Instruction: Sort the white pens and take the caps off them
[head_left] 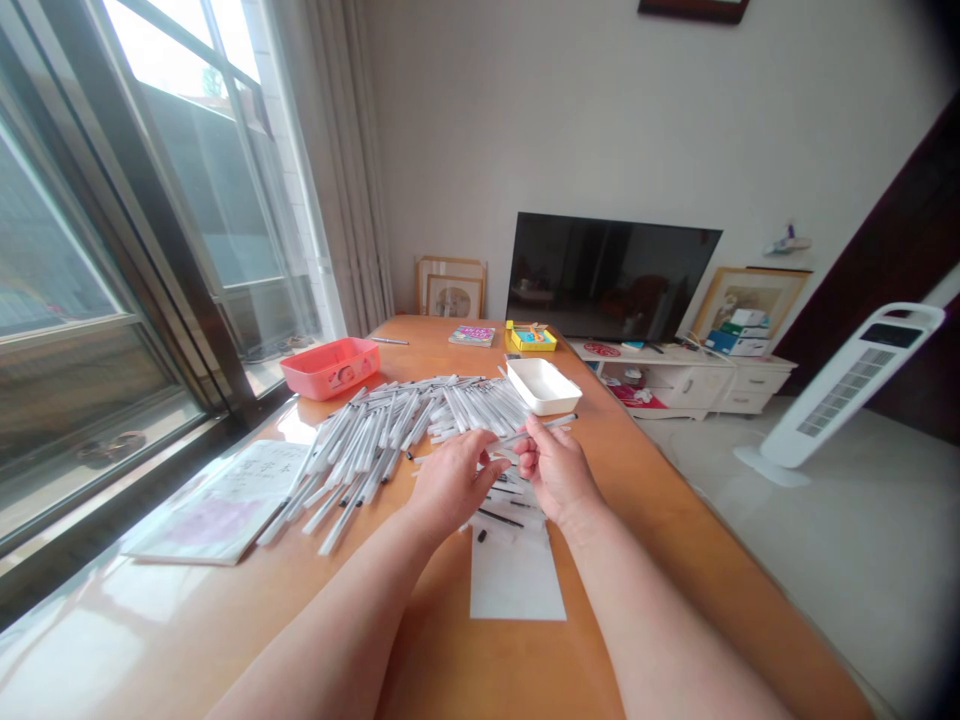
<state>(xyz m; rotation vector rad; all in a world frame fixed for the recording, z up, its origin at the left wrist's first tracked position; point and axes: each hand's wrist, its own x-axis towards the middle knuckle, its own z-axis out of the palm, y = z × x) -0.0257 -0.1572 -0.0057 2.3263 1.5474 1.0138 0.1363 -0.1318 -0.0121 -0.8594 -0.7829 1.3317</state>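
My left hand (452, 482) and my right hand (553, 468) meet over the wooden table (660, 560), both pinching one white pen (541, 427) that points up to the right. A large pile of white pens (390, 425) lies just beyond and left of my hands. Loose thin black refills and pen parts (501, 518) lie under my hands on a white sheet of paper (516, 580). A white empty tray (541, 385) sits just beyond my right hand.
A red plastic basket (330, 367) stands at the far left by the window. An open booklet (225, 500) lies at the near left. A small book (472, 336) and a yellow box (531, 337) sit at the far end. A TV and a white tower fan (840, 390) stand past the table.
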